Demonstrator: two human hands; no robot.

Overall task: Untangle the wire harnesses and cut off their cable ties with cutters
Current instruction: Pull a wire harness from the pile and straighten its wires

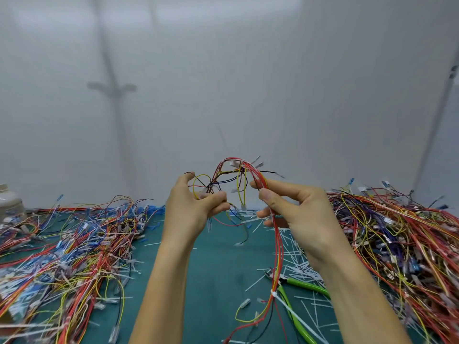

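Both grips pinch one wire harness (242,167) raised over the desk (218,269): left hand (191,209) on its loops, right hand (298,214) on red strands that hang across the green-handled cutters (308,285). A left heap (74,244) and a right heap (397,232) of harnesses flank them.

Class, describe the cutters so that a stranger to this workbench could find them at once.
Start at the teal mat, beside the wire heap on the right. Look just below the right hand, among the white cut tie scraps. The cutters lie there flat, the only thing with thick bright green handles, far fatter than any wire.
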